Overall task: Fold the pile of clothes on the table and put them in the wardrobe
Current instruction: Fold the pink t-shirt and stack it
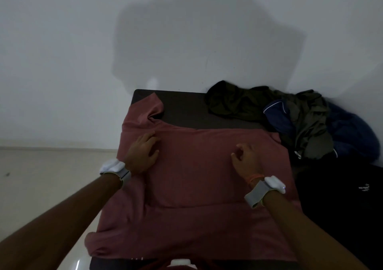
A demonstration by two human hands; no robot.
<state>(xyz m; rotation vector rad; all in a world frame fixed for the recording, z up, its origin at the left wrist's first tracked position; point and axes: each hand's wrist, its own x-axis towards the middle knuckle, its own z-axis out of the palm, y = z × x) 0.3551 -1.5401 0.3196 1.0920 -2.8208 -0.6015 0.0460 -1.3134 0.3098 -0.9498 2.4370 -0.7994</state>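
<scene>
A dusty-pink T-shirt (196,178) lies spread across the near and left part of a dark table (184,104), with 1 sleeve (148,109) reaching toward the far left corner and the near left edge hanging off the tabletop. The left hand (143,152) rests on the shirt near its left side, fingers straight and flat against the cloth, grasping nothing. The right hand (247,162) sits on the shirt's right half with fingers curled under; whether they pinch the fabric I cannot tell. Both wrists carry grey straps with white units. The unfolded pile of clothes (306,124) is heaped at the table's far right against the wall: an olive garment (234,104), a navy garment (276,115), and nearer, a black garment (342,199).
</scene>
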